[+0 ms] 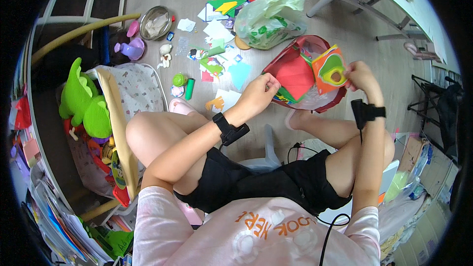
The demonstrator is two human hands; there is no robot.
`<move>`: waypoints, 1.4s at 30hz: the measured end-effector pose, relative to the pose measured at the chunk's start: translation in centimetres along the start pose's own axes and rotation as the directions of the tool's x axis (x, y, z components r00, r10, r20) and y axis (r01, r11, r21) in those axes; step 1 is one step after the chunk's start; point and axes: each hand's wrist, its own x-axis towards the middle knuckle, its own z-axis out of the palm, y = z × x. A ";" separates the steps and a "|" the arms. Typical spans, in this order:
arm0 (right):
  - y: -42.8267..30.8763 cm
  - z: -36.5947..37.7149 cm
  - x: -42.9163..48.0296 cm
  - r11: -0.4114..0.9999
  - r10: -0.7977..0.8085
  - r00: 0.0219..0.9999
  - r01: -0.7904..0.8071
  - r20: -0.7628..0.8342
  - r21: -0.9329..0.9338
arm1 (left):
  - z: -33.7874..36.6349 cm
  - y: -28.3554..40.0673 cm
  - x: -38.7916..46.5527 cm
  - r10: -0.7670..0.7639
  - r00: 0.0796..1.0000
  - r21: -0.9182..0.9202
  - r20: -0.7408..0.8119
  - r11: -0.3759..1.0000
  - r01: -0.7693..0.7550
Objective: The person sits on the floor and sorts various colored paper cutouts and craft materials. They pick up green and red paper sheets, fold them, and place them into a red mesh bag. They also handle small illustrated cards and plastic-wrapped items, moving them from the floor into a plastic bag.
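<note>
My right hand (pixel 357 77) grips the right edge of an orange card (pixel 330 69) with an avocado picture on it. The card is held up over the mouth of a red round bag or bin (pixel 322 108), which stands on the floor in front of me. A red sheet of paper (pixel 295 77) and some green paper show inside, along with whitish plastic (pixel 325 98). At the container's left rim is my left hand (pixel 261 90), its fingers curled close together. Whether they pinch the rim or the paper is hidden.
Behind the container sits a tied-looking pale green plastic bag (pixel 271 20). Paper scraps (pixel 218 57) litter the floor to its left, near a metal bowl (pixel 156 23). A toy bin with a green plush dinosaur (pixel 83 99) stands left; a white table (pixel 414 3) is at upper right.
</note>
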 end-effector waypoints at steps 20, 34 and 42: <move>-7.9 10.6 0.4 0.984 -0.150 0.785 0.179 0.601 0.012 | -9.1 -9.6 0.1 -0.450 0.831 -0.085 -0.328 0.890 0.448; -6.9 32.8 -1.5 0.955 -0.261 0.801 0.132 0.538 0.266 | -3.0 -34.7 -4.6 -0.962 0.252 -0.753 -0.109 0.245 0.611; -6.0 32.0 -1.1 0.968 -0.171 0.849 0.051 0.500 0.245 | -1.1 -33.4 -1.5 -0.921 -0.048 -0.596 -0.387 0.210 0.775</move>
